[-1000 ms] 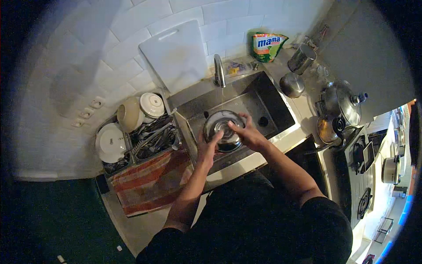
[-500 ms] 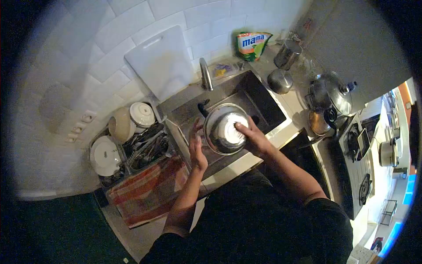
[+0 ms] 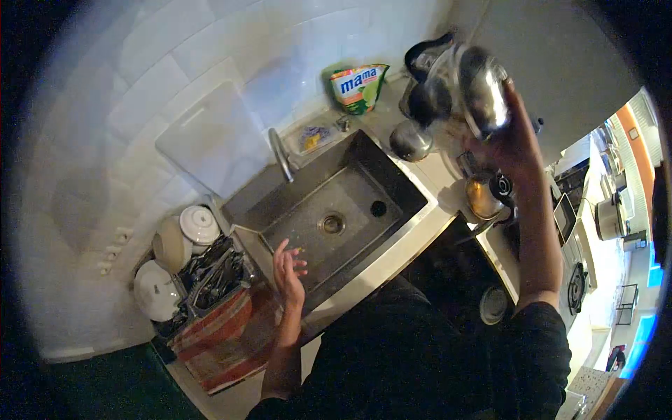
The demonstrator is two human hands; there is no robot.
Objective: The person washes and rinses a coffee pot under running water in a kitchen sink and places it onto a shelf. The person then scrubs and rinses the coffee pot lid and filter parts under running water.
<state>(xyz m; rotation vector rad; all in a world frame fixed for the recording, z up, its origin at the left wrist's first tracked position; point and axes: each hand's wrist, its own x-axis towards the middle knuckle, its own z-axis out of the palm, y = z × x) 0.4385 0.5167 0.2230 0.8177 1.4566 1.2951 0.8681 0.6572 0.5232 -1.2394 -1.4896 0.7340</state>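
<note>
My right hand (image 3: 514,143) is raised over the counter right of the sink, its fingers on a shiny rounded metal pot (image 3: 483,91). A curved black handle (image 3: 423,56) sticks out on the pot's far side. The pot is tilted and a little blurred. Over the near left part of the sink (image 3: 315,210), my left hand (image 3: 288,273) is open with its fingers apart, touching nothing that I can see. A round metal vessel (image 3: 411,142) stands on the counter below the pot, and a kettle (image 3: 483,196) with a black handle is closer to me.
A faucet (image 3: 282,157) rises at the sink's back edge, near a white cutting board (image 3: 213,140) and a green-and-white soap pouch (image 3: 360,87). Dishes and cutlery fill a rack (image 3: 210,276) at left, beside a striped towel (image 3: 227,336). A stove (image 3: 567,259) lies at right.
My right hand has carried the metal pot from above the sink up and right over the counter. My left hand has come away from the pot and moved slightly left and down.
</note>
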